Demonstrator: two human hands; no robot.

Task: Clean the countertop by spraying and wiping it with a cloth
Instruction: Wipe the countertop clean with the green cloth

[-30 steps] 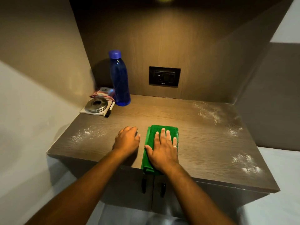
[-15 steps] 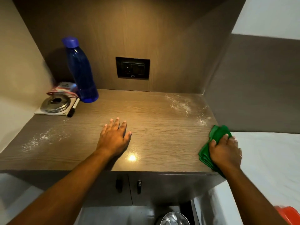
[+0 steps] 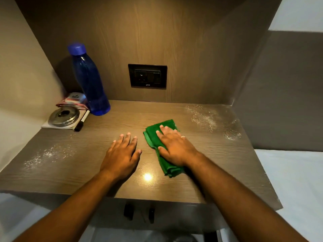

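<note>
Right hand: we saw the right hand [image 3: 176,147] lying flat on the green cloth [image 3: 161,146], fingers straight and close together, palm pressing it down onto the countertop [image 3: 97,165]; a ring showed on one finger.
Left hand: we found the left hand [image 3: 122,155] resting palm-down on the bare wood just left of the cloth, fingers straight and slightly spread, holding nothing, not touching the cloth.
Cloth: we noted it was folded, lying near the middle of the countertop, its far end sticking out past the fingertips and its near end showing behind the wrist.
Countertop: we saw a wood-grain surface with a bright reflection of light just nearer than the cloth.
Powder right: we made out a whitish powdery patch [image 3: 209,119] well to the right of the cloth, toward the far right corner.
Powder left: we made out another whitish patch [image 3: 47,155] well to the left of the cloth, beyond the left hand.
Bottle: we saw a blue bottle [image 3: 89,81] standing upright, capped, far to the left of the cloth by the back wall.
Beside the bottle: we noted a round metal lid [image 3: 63,116] on a white pad, a black marker [image 3: 82,120] along its edge, and a small packet [image 3: 73,100] behind them.
Socket: we saw a black socket plate [image 3: 147,75] on the back wall, beyond the cloth.
</note>
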